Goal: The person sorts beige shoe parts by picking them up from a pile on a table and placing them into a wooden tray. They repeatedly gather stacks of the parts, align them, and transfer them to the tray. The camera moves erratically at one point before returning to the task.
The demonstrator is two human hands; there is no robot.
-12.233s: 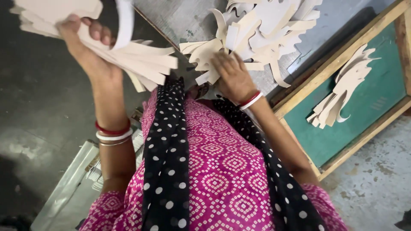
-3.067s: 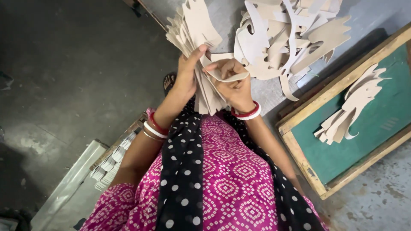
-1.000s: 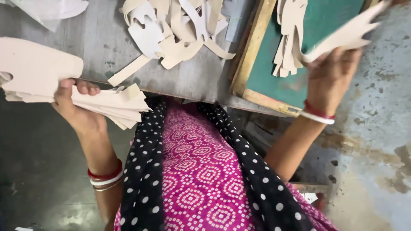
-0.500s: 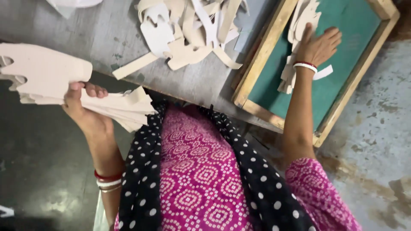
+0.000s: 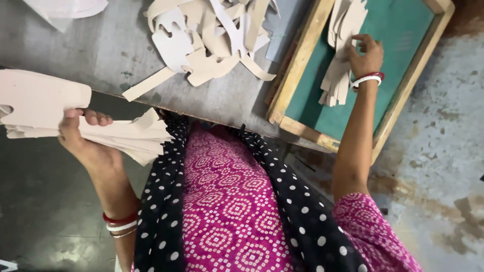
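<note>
On green tray (image 5: 403,75), right hand (image 5: 365,55) (fingers curled), cutouts (image 5: 340,60)

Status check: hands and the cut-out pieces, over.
Left hand grips stack of beige card cut-outs. Right hand rests on small pile in green wooden-framed tray. Nothing obstructing.

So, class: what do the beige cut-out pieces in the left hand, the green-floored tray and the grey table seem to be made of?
Beige cut-out pieces in the left hand: probably thin card or fibreboard, matte; they stack flat with clean cut edges.
Green-floored tray: rim looks like bare pale wood with visible grain; the green floor is matte, material unclear.
Grey table: possibly metal sheet, dull and scuffed.
</note>
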